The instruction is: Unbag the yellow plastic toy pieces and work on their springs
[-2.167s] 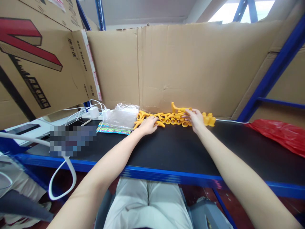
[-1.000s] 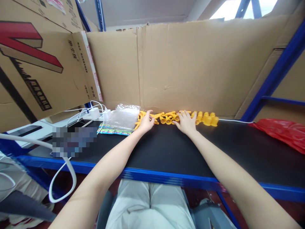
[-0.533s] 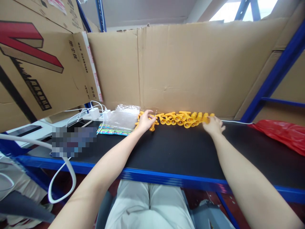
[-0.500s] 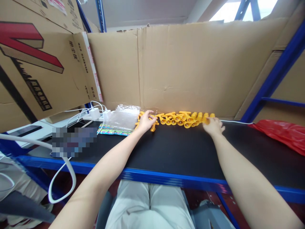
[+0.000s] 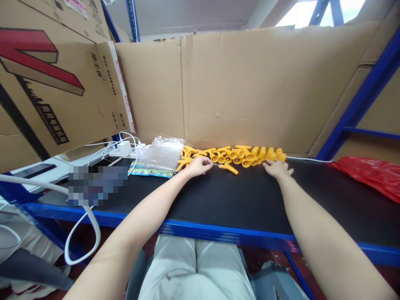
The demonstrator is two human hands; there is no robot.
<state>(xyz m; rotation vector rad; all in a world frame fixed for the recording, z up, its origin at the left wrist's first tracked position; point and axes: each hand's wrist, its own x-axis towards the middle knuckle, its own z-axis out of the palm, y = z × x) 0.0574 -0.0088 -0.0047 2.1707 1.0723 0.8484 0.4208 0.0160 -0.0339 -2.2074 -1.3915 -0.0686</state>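
Note:
My left hand pinches the metal spiral end of a yellow-handled corkscrew, whose handle points right, low over the black shelf. Behind that hand lies a pile of similar yellow handles. A row of yellow funnel-shaped pieces runs along the back, several with their wide mouths facing me. At its right end stand yellow cup-like pieces. My right hand is just in front of these, fingers apart, with nothing visible in it.
Clear plastic bags with a colourful strip lie left of the pile. White chargers and cables sit farther left, beside a blurred-out object. Red plastic lies right. A cardboard sheet walls the back; a blue rail edges the front.
My left hand has drawn right and toward me from the handle pile, now with a corkscrew in its fingers. My right hand has pulled slightly back from the yellow cup-like pieces.

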